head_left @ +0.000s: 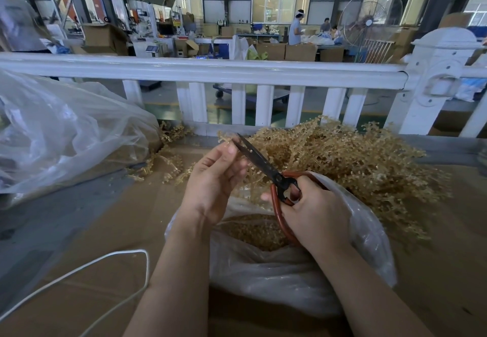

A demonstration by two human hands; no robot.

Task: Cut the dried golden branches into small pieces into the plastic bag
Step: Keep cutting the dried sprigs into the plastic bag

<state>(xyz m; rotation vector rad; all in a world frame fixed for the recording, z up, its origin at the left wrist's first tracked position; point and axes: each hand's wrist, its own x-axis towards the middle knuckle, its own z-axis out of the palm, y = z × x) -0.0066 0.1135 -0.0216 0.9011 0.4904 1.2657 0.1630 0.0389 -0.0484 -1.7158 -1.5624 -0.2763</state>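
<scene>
Risk first: fingertips of the left hand (213, 176) are pinched on a sprig (226, 137) right at the tip of the scissors (259, 162), so a nick could easily be had if the blades are closed carelessly. Red handles are gripped by the right hand (313, 213). Cut bits could also be dropped outside the plastic bag (276, 278) (its mouth sits lower centre, under both hands). Dried golden branches (350, 160) are heaped at centre right on the table (110, 231): wiry, beaded, brittle-looking.

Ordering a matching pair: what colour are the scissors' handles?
Reddish-brown handles on black blades, gripped by the right hand; the head view shows them.
</scene>
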